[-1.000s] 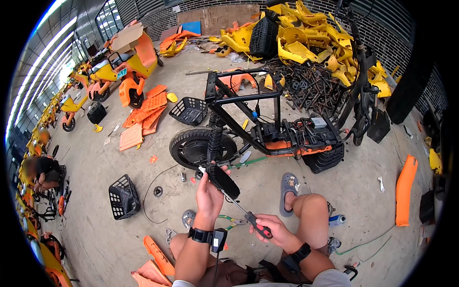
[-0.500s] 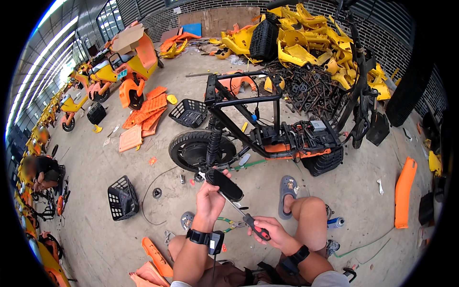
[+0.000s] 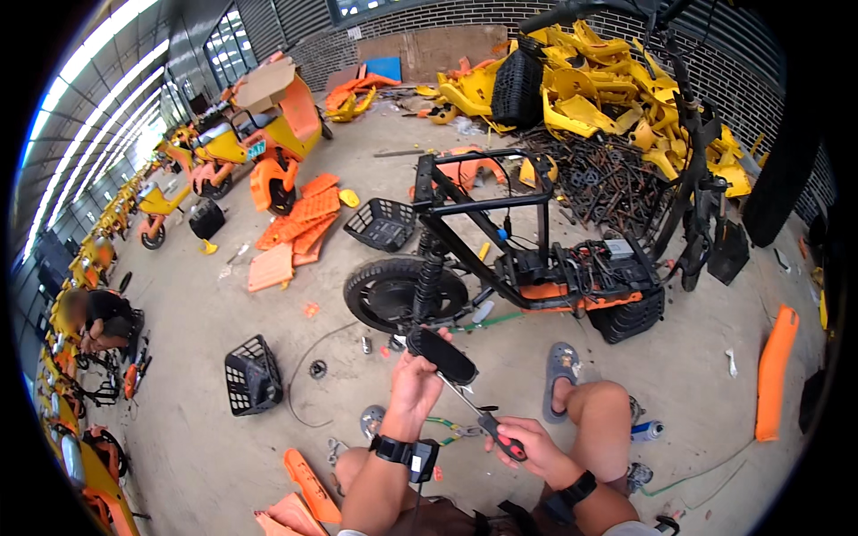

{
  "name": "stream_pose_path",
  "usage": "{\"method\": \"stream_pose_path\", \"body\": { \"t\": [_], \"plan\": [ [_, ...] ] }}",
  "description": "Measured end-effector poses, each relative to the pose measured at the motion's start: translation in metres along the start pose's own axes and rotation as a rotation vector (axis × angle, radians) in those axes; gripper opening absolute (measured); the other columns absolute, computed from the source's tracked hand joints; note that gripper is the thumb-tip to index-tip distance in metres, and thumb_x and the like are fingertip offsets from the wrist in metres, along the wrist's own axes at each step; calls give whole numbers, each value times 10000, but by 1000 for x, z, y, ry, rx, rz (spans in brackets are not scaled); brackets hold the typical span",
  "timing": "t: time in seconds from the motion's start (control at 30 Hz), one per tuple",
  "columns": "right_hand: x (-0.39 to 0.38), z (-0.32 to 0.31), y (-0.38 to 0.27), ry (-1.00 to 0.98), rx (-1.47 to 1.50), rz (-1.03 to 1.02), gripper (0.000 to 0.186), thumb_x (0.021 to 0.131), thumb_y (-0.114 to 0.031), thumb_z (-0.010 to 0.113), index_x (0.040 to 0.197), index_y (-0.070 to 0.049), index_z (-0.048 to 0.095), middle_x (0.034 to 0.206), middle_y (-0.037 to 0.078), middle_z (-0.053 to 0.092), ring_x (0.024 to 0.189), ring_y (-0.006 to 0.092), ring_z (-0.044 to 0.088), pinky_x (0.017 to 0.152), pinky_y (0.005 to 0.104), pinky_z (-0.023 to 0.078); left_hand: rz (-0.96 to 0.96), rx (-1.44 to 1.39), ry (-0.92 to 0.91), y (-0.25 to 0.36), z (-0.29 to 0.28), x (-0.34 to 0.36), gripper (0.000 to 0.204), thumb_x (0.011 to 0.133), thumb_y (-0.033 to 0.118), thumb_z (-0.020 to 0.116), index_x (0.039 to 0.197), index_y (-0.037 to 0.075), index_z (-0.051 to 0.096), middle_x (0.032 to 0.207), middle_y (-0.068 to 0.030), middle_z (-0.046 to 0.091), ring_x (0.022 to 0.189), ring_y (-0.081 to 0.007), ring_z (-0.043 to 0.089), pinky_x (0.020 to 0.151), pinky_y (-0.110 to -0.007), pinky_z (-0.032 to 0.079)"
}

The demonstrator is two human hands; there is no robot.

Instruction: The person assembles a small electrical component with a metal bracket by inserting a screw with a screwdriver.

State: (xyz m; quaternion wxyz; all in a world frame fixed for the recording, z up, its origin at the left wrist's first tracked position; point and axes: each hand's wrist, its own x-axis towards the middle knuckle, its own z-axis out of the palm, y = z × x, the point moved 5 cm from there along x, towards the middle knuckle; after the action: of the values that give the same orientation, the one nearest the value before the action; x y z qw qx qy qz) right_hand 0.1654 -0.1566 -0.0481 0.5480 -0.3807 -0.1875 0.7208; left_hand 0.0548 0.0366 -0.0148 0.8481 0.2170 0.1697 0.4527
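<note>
Holding a screwdriver (image 3: 489, 423) at a black part (image 3: 451, 359)
Left hand (image 3: 416, 386) is pinching the part; right hand (image 3: 525, 441) is curling its fingers round the screwdriver; bracing both should help.

Red-and-black screwdriver handle (image 3: 511, 445), black part (image 3: 450, 357), black scooter frame (image 3: 465, 254), yellow panels (image 3: 573, 114), orange panels (image 3: 299, 221), grey clog (image 3: 560, 364)

Head-worn fisheye view, forward and down, left hand (image 3: 416, 384) and right hand (image 3: 531, 441) near.

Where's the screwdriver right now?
In the head view, below and just right of centre: the screwdriver is in the right hand, pointing up and left toward the black oblong piece in the left hand.
</note>
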Motion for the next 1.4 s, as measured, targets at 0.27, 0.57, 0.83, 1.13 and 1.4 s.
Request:
{"method": "stream_pose_path", "body": {
  "t": [0.27, 0.57, 0.83, 1.13, 1.4],
  "plan": [
    [-4, 0, -5, 27, -7, -61, 347, 972, -150, 463, 1234, 72, 510, 911, 189, 640, 522, 178, 541, 428, 273, 396, 2, -46, 8, 11, -8, 0, 640, 638, -170, 392, 1247, 10, 474, 1252, -237, 556, 1207, -364, 537, 1058, -448, 425],
    [-1, -7, -5, 76, 73, -200, 380, 964, -153, 469, 1278, 60, 504, 925, 184, 640, 552, 173, 547, 461, 265, 407, -29, 14, 53, 12, -11, -2, 629, 640, -176, 390, 1231, 12, 494, 1257, -220, 566, 1210, -354, 538, 1035, -426, 440],
    [-4, 13, -23, 286, -41, -412, 330, 918, -142, 461, 1215, 2, 469, 963, 200, 623, 561, 214, 555, 517, 321, 452, -44, 58, 44, 11, -2, -3, 630, 634, -162, 386, 1238, -5, 473, 1237, -228, 564, 1209, -373, 539, 1034, -447, 448],
    [57, 45, -60, 153, -724, -463, 214, 864, -112, 681, 1010, 4, 577, 802, 18, 591, 695, 74, 521, 593, 261, 438, -77, 202, 25, 0, -19, -7, 590, 649, -166, 392, 1216, -23, 475, 1149, -176, 598, 1098, -302, 596, 925, -386, 506],
    [130, 33, -44, 177, -777, -649, 210, 792, -108, 777, 913, -35, 622, 861, 7, 649, 781, 73, 573, 720, 249, 490, -91, 370, 30, 1, -28, -1, 609, 616, -187, 394, 1189, -10, 496, 1062, -140, 576, 957, -250, 587, 831, -327, 513]
  ]
}}
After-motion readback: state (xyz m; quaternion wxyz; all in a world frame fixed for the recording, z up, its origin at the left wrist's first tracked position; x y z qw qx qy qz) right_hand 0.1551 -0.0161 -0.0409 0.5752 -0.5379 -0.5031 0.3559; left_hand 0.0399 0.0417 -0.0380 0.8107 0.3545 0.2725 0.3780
